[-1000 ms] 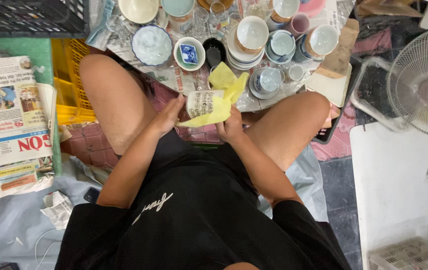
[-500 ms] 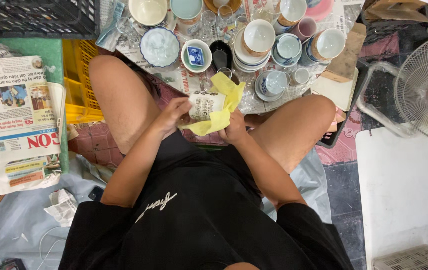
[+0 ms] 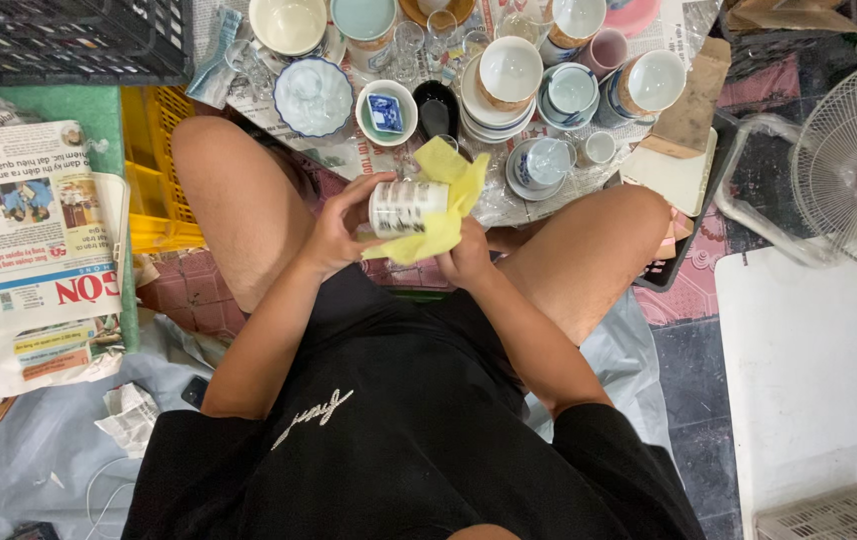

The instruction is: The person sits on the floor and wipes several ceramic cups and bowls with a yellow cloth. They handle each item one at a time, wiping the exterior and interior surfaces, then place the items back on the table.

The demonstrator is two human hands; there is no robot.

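I sit on the floor with my knees apart. My left hand [image 3: 337, 228] grips a small white cup with dark bands [image 3: 404, 206], held on its side in front of me. My right hand [image 3: 467, 254] holds a yellow cloth [image 3: 446, 198] that wraps over the cup's far end and underside. Both hands meet at the cup, just in front of the crockery spread on the floor.
Bowls, cups and saucers [image 3: 509, 75] crowd the sheet ahead, with several small glasses [image 3: 419, 40]. A yellow crate [image 3: 154, 170] and a black crate [image 3: 59, 40] stand at the left, next to a stack of newspapers [image 3: 24, 250]. A white fan [image 3: 854, 165] is at right.
The hands, cup and cloth stay together in the same place; the cloth has shifted slightly over the cup. The camera has tilted a little.
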